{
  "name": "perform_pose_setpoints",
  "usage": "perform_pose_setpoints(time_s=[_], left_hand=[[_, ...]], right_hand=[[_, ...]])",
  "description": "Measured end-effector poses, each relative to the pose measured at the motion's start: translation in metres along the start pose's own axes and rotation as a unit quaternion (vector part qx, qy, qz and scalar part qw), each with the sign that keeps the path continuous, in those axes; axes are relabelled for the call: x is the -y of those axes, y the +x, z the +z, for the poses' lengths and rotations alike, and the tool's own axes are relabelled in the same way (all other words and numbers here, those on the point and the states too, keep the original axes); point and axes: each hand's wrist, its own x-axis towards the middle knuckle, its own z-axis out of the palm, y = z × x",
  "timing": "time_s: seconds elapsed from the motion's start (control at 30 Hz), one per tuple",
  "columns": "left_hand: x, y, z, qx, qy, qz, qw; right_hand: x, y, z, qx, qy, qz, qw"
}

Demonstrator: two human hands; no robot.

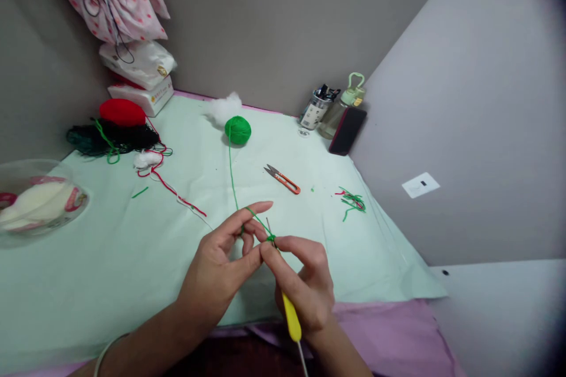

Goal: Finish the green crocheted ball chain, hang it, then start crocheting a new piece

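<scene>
Right hand (305,283) grips yellow-handled crochet hook (289,312), looping thin green yarn (230,171).

No text could be read. The white tissue packs (140,73) at back left carried small printed marks and a round emblem, too blurred to make out. The label on the clear jar (313,111) showed dark print, illegible. The white wall plate (420,185) bore no legible marking.
</scene>
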Motion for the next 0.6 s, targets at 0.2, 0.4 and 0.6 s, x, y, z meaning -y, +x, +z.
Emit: perform_pose_setpoints(time_s=[0.2, 0.4, 0.6], left_hand=[[-0.009, 0.003, 0.002, 0.075, -0.197, -0.145, 0.967], [-0.006, 0.002, -0.001, 0.044, -0.118, -0.072, 0.989], [0.006, 0.0, 0.0, 0.05, -0.062, -0.043, 0.996]], right_hand=[[0.002, 0.005, -0.002, -0.062, 0.178, 0.128, 0.974], [0.002, 0.017, -0.001, -0.109, 0.407, 0.276, 0.864], [0.003, 0.019, 0.005, -0.095, 0.33, 0.259, 0.903]])
